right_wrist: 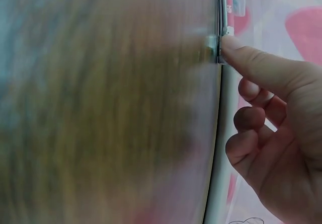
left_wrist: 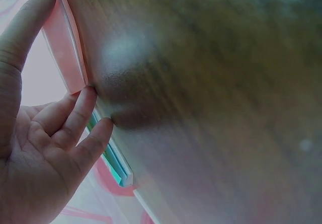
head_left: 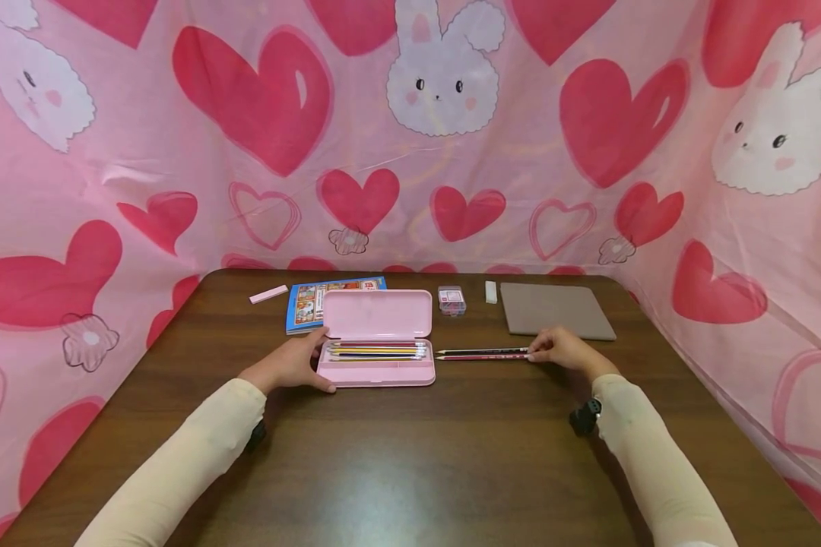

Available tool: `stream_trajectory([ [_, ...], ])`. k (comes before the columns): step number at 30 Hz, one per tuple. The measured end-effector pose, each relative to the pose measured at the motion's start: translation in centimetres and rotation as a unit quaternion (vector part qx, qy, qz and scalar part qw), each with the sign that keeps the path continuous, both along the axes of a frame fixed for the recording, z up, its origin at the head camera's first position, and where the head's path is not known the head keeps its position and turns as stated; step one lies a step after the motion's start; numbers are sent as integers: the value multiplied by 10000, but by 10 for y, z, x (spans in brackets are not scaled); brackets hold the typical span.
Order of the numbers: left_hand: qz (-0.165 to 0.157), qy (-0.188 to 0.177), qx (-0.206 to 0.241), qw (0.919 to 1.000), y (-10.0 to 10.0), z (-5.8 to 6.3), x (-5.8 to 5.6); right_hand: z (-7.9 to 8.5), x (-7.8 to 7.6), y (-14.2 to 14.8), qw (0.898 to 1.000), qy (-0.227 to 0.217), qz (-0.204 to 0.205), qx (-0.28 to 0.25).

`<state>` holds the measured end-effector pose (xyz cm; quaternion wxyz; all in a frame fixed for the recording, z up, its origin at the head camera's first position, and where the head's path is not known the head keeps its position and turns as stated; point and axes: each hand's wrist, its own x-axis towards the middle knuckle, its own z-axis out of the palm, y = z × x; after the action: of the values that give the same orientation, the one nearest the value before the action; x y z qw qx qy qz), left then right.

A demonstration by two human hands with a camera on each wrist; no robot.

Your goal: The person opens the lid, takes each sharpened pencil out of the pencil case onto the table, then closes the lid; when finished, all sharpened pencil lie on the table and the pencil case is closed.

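Note:
A pink pencil case (head_left: 362, 374) lies open on the table, lid tilted back on its far side. Several pencils (head_left: 376, 352) fill its rear compartment; the front compartments show bare pink. My left hand (head_left: 287, 366) holds the case's left end, thumb at the near corner and fingers towards the hinge. In the left wrist view, the thumb and fingertips touch the case's edge (left_wrist: 74, 58). To the right of the case, a black pencil (head_left: 479, 352) and a red pencil (head_left: 482, 358) lie side by side, tips pointing left. My right hand (head_left: 562, 351) pinches their right ends.
Behind the case lies a blue picture book (head_left: 304, 305), with a pink strip (head_left: 268, 294) to its left. A small clear box (head_left: 451, 301) and a white block (head_left: 491, 292) stand farther right. A flat grey-brown slab (head_left: 554, 310) lies behind my right hand.

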<state>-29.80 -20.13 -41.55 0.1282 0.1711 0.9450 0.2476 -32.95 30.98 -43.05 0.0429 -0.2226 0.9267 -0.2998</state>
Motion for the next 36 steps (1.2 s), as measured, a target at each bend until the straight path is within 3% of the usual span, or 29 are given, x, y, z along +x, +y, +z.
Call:
stream_trajectory([
  [19,10,26,-33,10000,-1,-1,-1,3,1,-8,9995,-85,-288,133],
  [27,12,25,-51,10000,0,0,-1,11,-3,-29,9995,-9,-255,194],
  [36,41,-9,-6,10000,0,-2,-1,18,-9,-65,9995,92,60,290],
])
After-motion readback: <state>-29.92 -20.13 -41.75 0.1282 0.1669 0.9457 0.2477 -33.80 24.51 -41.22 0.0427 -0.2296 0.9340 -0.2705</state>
